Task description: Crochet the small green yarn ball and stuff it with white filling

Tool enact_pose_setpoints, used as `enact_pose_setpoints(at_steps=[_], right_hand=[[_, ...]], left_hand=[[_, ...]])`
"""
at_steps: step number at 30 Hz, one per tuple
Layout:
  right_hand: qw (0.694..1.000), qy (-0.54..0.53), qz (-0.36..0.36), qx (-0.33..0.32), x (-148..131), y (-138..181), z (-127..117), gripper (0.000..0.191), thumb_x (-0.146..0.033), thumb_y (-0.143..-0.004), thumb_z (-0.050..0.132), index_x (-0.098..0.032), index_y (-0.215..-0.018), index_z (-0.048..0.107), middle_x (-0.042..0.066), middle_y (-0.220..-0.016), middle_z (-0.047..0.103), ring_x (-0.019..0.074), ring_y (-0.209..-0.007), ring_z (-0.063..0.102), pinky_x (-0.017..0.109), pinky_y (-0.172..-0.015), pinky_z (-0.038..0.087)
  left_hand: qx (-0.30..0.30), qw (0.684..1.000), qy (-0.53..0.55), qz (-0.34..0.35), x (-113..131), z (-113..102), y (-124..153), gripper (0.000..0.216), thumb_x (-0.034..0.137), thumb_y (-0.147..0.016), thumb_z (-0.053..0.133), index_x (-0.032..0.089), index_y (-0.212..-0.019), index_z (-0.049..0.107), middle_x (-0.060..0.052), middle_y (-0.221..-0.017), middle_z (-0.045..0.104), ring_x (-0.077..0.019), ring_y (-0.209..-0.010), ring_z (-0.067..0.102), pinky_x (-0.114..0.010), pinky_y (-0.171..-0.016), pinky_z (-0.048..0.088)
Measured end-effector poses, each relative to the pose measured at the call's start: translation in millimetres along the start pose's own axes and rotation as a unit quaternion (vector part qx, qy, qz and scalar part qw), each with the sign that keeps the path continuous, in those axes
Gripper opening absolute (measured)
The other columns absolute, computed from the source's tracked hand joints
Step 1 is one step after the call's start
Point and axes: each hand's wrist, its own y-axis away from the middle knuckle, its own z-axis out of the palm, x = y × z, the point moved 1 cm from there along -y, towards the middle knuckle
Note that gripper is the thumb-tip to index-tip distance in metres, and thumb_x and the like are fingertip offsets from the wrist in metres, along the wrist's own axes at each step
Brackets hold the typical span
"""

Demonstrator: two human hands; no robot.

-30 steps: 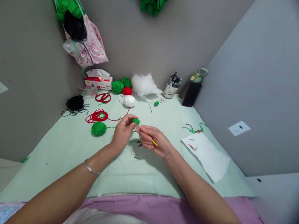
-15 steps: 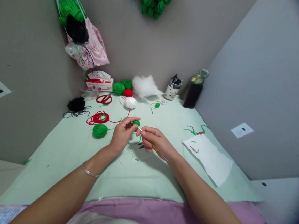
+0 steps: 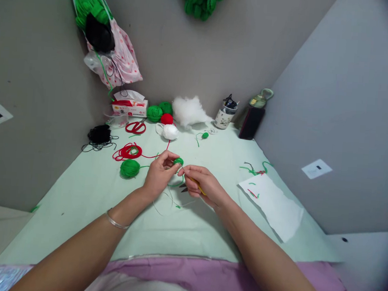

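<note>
Pinched in my left hand (image 3: 160, 174) is a small green crocheted piece (image 3: 178, 161). My right hand (image 3: 202, 183) is closed around a crochet hook with a yellow handle (image 3: 199, 188), and the hook's thin metal tip meets the green piece. Green yarn hangs in a loop below the fingers. Under my right hand, the dark blades of a tool (image 3: 183, 188) show on the table; its rest is hidden. A thin pale thread (image 3: 166, 203) lies in loose curves in front of my hands. Left of my left hand sits a green yarn ball (image 3: 130, 169).
Red-handled scissors (image 3: 135, 127), a coil of red cord (image 3: 127, 151), black yarn (image 3: 99, 134), white yarn (image 3: 169, 132) and white stuffing (image 3: 190, 112) lie toward the back. A pen jar (image 3: 225, 116) and a phone (image 3: 252, 123) stand back right. White paper (image 3: 272, 208) with yarn scraps lies right.
The hook's tip shows less now, nearer the green piece, and its handle has shifted slightly within my right hand. The green piece is turned a little. The whole view has shifted slightly.
</note>
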Motion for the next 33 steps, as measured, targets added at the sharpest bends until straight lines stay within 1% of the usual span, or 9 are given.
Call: enact_pose_setpoints(at_steps=[6, 11, 18, 22, 25, 27, 29, 31, 33], right_hand=[[1.000, -0.001, 0.008, -0.012, -2, -2, -4, 0.026, -0.040, -0.080, 0.073, -0.015, -0.087, 0.068, -0.012, -0.047, 0.032, 0.0059, -0.044, 0.017, 0.021, -0.041, 0.018], [0.999, 0.051, -0.007, 0.003, -6, -2, -4, 0.028, -0.044, -0.082, 0.067, -0.017, -0.088, 0.065, -0.012, -0.048, 0.030, 0.0074, -0.044, 0.017, 0.023, -0.043, 0.020], [0.967, 0.211, -0.089, 0.110, 2, 8, 10, 0.015, -0.032, -0.087, 0.061, -0.023, -0.076, 0.057, -0.005, -0.057, 0.040, 0.0129, -0.055, 0.028, 0.028, -0.058, 0.020], [0.948, 0.262, -0.117, 0.138, 11, 9, 16, 0.019, -0.023, -0.084, 0.066, -0.024, -0.073, 0.050, -0.004, -0.058, 0.037, 0.0142, -0.057, 0.019, 0.032, -0.062, 0.014], [0.956, 0.249, -0.106, 0.115, 10, 5, 13, 0.018, -0.026, -0.084, 0.066, -0.024, -0.074, 0.051, -0.005, -0.058, 0.037, 0.0134, -0.055, 0.018, 0.031, -0.059, 0.014], [0.969, 0.218, -0.084, 0.080, 5, 2, 9, 0.015, -0.034, -0.089, 0.060, -0.024, -0.080, 0.055, -0.007, -0.057, 0.033, 0.0126, -0.052, 0.019, 0.029, -0.055, 0.017], [0.981, 0.183, -0.055, 0.036, 0, 1, 5, 0.022, -0.042, -0.093, 0.052, -0.022, -0.089, 0.060, -0.009, -0.054, 0.027, 0.0120, -0.048, 0.017, 0.027, -0.048, 0.019], [0.989, 0.143, -0.019, -0.022, -2, 2, 4, 0.029, -0.045, -0.092, 0.052, -0.019, -0.096, 0.065, -0.011, -0.052, 0.022, 0.0109, -0.045, 0.014, 0.025, -0.043, 0.020], [0.989, 0.073, 0.040, -0.124, -1, 7, 8, 0.030, -0.043, -0.091, 0.060, -0.016, -0.100, 0.069, -0.013, -0.049, 0.024, 0.0086, -0.043, 0.012, 0.023, -0.040, 0.017]], left_hand=[[-0.016, 1.000, -0.001, 0.003, -3, 1, 2, 0.016, 0.025, -0.077, 0.075, 0.021, -0.088, 0.065, 0.001, -0.079, 0.069, -0.0162, -0.073, 0.067, -0.030, -0.074, 0.053], [-0.047, 0.999, 0.011, 0.012, -3, 2, 2, 0.016, 0.030, -0.083, 0.071, 0.021, -0.094, 0.066, 0.001, -0.079, 0.068, -0.0176, -0.079, 0.067, -0.032, -0.081, 0.053], [-0.065, 0.998, 0.017, 0.006, -5, 7, 2, 0.010, 0.027, -0.083, 0.068, 0.021, -0.090, 0.065, 0.000, -0.079, 0.067, -0.0177, -0.074, 0.066, -0.032, -0.077, 0.054], [-0.066, 0.997, 0.026, -0.001, -10, 8, 0, 0.008, 0.025, -0.080, 0.066, 0.021, -0.084, 0.062, 0.001, -0.077, 0.066, -0.0169, -0.070, 0.066, -0.030, -0.071, 0.056], [-0.060, 0.998, 0.024, 0.002, -10, 5, 0, 0.007, 0.023, -0.079, 0.066, 0.020, -0.085, 0.065, -0.001, -0.080, 0.069, -0.0177, -0.074, 0.067, -0.031, -0.074, 0.056], [-0.054, 0.998, 0.020, 0.009, -7, 3, 0, 0.012, 0.021, -0.079, 0.066, 0.020, -0.090, 0.069, -0.002, -0.086, 0.072, -0.0189, -0.081, 0.068, -0.032, -0.080, 0.056], [-0.046, 0.999, 0.012, 0.017, -5, 1, -1, 0.018, 0.020, -0.080, 0.067, 0.022, -0.097, 0.074, -0.004, -0.096, 0.074, -0.0204, -0.091, 0.068, -0.034, -0.089, 0.053], [-0.036, 0.999, 0.004, 0.022, -4, -1, -2, 0.020, 0.021, -0.080, 0.070, 0.024, -0.099, 0.078, -0.005, -0.100, 0.075, -0.0215, -0.097, 0.065, -0.035, -0.095, 0.050], [-0.028, 0.999, 0.004, 0.019, -5, -3, -4, 0.018, 0.023, -0.080, 0.073, 0.024, -0.097, 0.079, -0.005, -0.100, 0.075, -0.0217, -0.096, 0.063, -0.035, -0.096, 0.049]])
